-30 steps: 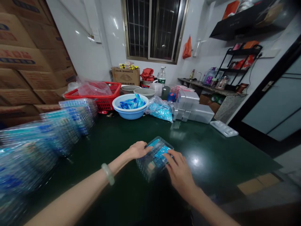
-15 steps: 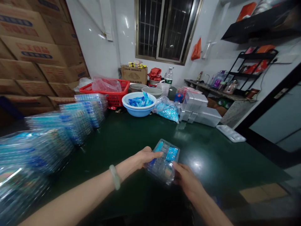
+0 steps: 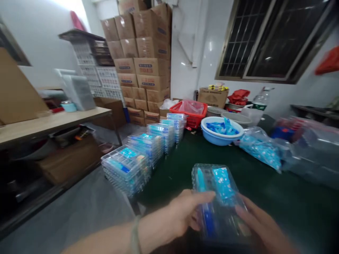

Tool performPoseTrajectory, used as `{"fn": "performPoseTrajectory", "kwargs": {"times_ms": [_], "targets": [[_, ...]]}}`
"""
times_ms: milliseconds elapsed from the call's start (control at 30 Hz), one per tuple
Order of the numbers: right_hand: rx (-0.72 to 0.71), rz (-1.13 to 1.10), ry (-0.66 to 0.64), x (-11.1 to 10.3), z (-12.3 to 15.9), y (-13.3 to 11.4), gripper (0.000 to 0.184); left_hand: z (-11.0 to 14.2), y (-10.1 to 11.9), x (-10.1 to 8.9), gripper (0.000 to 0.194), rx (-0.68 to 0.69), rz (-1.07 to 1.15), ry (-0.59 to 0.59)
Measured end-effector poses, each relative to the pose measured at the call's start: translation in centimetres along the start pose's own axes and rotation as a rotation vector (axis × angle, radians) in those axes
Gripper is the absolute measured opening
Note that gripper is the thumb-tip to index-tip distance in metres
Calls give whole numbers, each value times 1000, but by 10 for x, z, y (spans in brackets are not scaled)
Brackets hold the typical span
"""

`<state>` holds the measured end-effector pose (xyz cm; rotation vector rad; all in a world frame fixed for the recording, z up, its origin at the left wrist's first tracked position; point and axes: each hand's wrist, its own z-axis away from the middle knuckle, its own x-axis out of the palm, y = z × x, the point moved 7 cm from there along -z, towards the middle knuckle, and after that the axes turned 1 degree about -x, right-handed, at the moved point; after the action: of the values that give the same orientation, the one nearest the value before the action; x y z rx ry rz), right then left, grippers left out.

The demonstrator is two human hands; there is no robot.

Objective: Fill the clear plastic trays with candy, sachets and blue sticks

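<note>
Between my two hands is a clear plastic box [image 3: 219, 218], tilted up off the dark green table. Inside it show a light-blue patterned packet, a long light-blue item, a dark-blue piece and something tan, all blurred. My left hand [image 3: 185, 213] grips the box's left side, thumb across the top; a pale green bangle [image 3: 135, 234] circles that wrist. On the right edge, my right hand [image 3: 261, 222] holds the box with its fingers at the rim. To the left, filled clear boxes [image 3: 127, 165] stand in several stacks along the table edge.
Beyond the hands are a blue basin [image 3: 221, 137] of blue pieces, a red basket [image 3: 193, 120] and a bag of light-blue packets [image 3: 261, 148]. Clear containers [image 3: 315, 151] sit at right. Cardboard cartons [image 3: 148, 67] rise behind; a side table [image 3: 97, 114] stands left across an aisle.
The view has swung left, bringing the stacks, cartons and side table further into sight. The box is now nearer the camera, still in both hands.
</note>
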<state>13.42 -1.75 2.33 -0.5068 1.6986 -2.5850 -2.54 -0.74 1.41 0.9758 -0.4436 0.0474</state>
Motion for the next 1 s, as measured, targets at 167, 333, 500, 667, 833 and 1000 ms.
{"fn": "performPoseTrajectory", "kwargs": {"times_ms": [167,333,500,667,833,1000], "targets": [[-112,21,-345,121,-26,-42,53,76,52,-60,34,175,270,78],[-158,132,-512,217,-74,-69,47,134,97,-141,15,398,329,418],[-207,186,-460,273,-118,-72,50,154,122,-200,8,470,317,646],[-337,361,-256,282,-148,-58,54,140,128,-222,20,356,271,684],[-403,433,-139,281,-159,-55,50,136,122,-226,37,208,237,631],[-455,466,-90,286,-157,-53,62,150,120,-234,36,125,170,646]]}}
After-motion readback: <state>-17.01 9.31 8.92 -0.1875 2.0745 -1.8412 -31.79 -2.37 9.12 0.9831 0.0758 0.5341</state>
